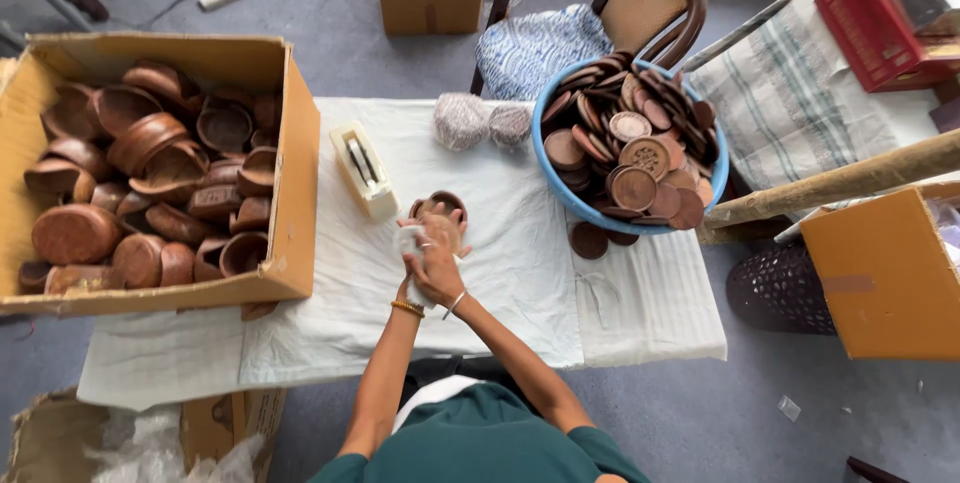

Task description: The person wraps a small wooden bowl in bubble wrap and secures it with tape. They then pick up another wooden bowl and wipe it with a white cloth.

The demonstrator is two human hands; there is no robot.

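Both hands meet over the middle of the white-covered counter. The left hand and right hand have their fingers wrapped around a small brown wooden bowl and a bit of white wrapping; which fingers pinch what is hard to make out. A large open cardboard box of wooden bowls sits at the left, a blue basin of round brown lids at the right. A cream tape dispenser lies just beside the hands. An orange carton is cut off at the right edge.
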